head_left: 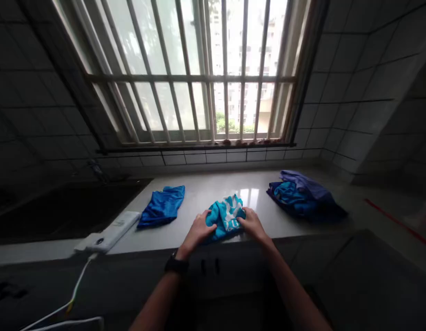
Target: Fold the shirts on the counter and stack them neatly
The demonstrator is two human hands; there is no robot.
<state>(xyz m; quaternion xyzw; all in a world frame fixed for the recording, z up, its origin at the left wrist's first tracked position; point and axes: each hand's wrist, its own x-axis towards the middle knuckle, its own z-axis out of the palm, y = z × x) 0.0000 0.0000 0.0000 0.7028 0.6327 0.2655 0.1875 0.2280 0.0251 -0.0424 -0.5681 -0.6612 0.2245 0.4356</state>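
The left hand (pixel 198 231) and right hand (pixel 252 224) grasp a teal cloth (pixel 226 217) on the counter (pixel 206 193). A blue cloth (pixel 162 206) lies at nine o'clock.

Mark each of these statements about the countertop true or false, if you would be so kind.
1. The left hand and the right hand both touch the turquoise-and-white cloth. True.
2. A black watch sits on the right wrist. False: it is on the left wrist.
3. The blue cloth lies to the left of the hands. True.
4. The pile of purple and blue clothes lies in the sink. False: it lies on the countertop, to the right of the hands.
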